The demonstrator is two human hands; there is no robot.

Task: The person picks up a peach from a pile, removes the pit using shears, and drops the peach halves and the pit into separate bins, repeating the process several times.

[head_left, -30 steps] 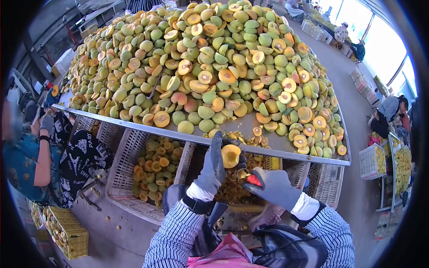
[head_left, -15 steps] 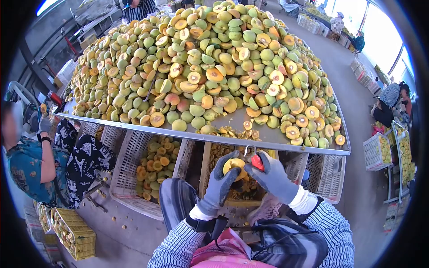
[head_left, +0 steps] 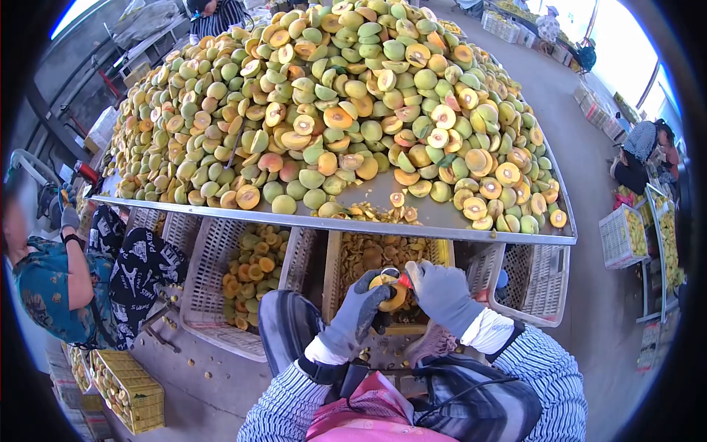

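Observation:
My left hand, in a grey glove, is closed around a yellow peach half. In my right hand, also gloved, is a small red-handled pitting tool. Its red part meets the peach half, while the metal end is mostly hidden by fruit and fingers. Both hands are close together above a yellow crate of peel and flesh scraps, just in front of the metal table. A large heap of halved peaches covers much of that table, many cut faces showing stones.
Left of the scrap crate, a white crate holds peach halves. Another white crate stands to the right. A seated person works at the left, near a yellow crate of fruit. The table's metal edge runs across before me.
The view has shifted slightly. My right hand has turned, its fingers now covering more of the red tool, which has moved against the peach half. My left hand still grips the fruit.

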